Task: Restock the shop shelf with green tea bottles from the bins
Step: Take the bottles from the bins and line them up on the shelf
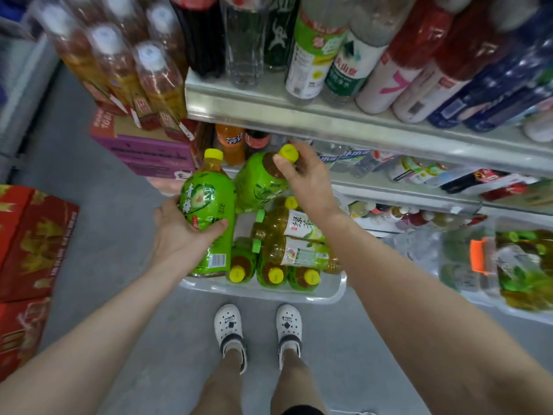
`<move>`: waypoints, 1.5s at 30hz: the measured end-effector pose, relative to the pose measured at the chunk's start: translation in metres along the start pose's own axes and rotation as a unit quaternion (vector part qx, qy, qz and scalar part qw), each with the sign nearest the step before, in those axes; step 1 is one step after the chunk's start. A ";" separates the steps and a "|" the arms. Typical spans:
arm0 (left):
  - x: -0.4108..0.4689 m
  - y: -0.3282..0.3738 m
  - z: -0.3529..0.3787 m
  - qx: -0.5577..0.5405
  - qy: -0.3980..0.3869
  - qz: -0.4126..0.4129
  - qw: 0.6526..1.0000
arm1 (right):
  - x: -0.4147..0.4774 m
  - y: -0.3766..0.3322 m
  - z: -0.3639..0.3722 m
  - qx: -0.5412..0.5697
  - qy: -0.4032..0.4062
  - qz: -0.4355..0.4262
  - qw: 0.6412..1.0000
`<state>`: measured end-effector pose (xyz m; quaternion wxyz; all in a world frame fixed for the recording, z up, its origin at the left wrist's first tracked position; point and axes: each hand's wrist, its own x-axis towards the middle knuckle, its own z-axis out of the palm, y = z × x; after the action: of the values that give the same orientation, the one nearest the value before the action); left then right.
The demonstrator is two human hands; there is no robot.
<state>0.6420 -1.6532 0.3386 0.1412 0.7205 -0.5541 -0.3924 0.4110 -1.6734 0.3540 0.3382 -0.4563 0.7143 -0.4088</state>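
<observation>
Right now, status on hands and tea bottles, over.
Left hand grips one green tea bottle. Right hand holds a second bottle at its cap. More in the bin below; nothing between hands and shelf.

Single head-worn wide-angle view, looking steeply down, close over bin [263, 290], shelf [329, 115] edges ahead

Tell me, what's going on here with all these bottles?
A person is standing at drinks shelves with a green tea bottle in each hand. The left hand grips one bottle round its body; the right hand holds another bottle by the neck under its yellow cap. Both are held above a clear bin on the floor, which holds more green tea bottles. Neither is on a shelf yet.
</observation>
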 end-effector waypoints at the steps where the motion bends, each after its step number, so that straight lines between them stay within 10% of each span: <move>1: -0.002 0.004 0.000 0.006 -0.002 -0.001 1.000 | -0.004 -0.006 -0.007 0.001 0.010 0.000 1.000; 14: -0.019 0.007 0.037 0.094 -0.116 0.020 0.989 | -0.049 0.013 -0.079 -0.208 0.046 0.052 0.976; 30: 0.003 -0.017 0.058 0.073 -0.218 -0.004 0.973 | -0.018 0.072 -0.074 -0.009 -0.082 0.129 0.988; 45: 0.007 -0.008 0.056 -0.155 -0.331 -0.151 0.919 | -0.038 0.070 -0.072 0.086 -0.024 0.127 0.988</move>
<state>0.6072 -1.6435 0.2942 -0.0013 0.5937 -0.3864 -0.7058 0.3365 -1.6008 0.3275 0.4425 -0.3411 0.7203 -0.4112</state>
